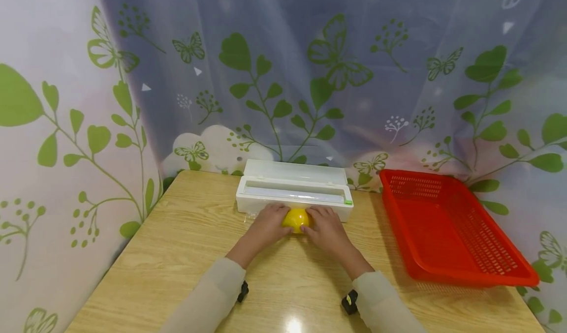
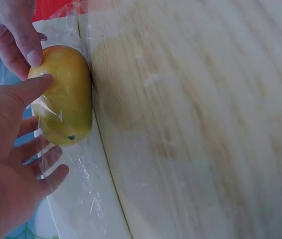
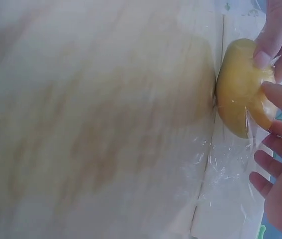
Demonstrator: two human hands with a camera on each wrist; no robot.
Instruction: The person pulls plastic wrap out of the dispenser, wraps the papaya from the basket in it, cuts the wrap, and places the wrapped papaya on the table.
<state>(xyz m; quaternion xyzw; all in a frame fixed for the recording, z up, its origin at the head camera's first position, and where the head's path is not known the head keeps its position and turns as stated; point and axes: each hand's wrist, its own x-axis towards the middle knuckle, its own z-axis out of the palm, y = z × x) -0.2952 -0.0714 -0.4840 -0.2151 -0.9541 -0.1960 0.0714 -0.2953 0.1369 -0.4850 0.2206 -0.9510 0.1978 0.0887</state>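
Wood-grain table, red perforated basket on its right side, leaf-and-butterfly printed backdrop behind

Wood-grain tbl w/ wht box, red bskt

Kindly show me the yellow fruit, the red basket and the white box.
Yellow fruit (image 2: 70,99): left wrist view, its middle.
Red basket (image 1: 436,229): head view, inside floor.
White box (image 1: 296,203): head view, front wall.

Smooth, glossy yellow fruit at frame centre, clear, crinkled, shiny plastic film against it, smooth white plastic box just above, glossy red plastic basket at right, wood-grain tabletop with a sheen, matt cloth sleeves at bottom
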